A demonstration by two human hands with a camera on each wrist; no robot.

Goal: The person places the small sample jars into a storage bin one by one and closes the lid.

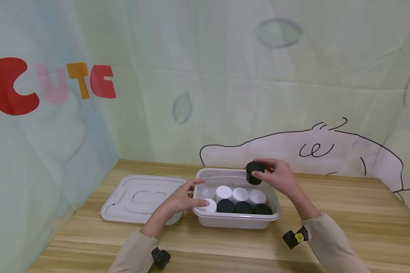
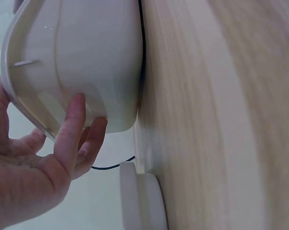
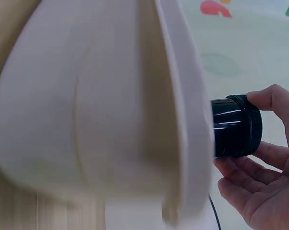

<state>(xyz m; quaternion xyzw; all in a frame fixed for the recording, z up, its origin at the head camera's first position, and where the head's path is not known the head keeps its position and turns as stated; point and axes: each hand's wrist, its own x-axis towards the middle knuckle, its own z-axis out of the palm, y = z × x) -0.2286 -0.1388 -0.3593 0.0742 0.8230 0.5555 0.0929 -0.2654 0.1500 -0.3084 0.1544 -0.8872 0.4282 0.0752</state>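
My right hand pinches a black jar by its ribbed lid, above the far right part of a white plastic box. In the right wrist view the glossy black jar hangs upright beyond the box rim, partly hidden by it. My left hand grips the box's left end, with its thumb over the rim and its fingers against the outer wall. Inside the box, several white jars and three black jars stand in two rows. The far right corner there holds no jar.
A white box lid lies flat on the wooden table, left of the box and partly behind my left forearm. A printed cloth hangs behind and beside the table. Each wrist wears a small black camera.
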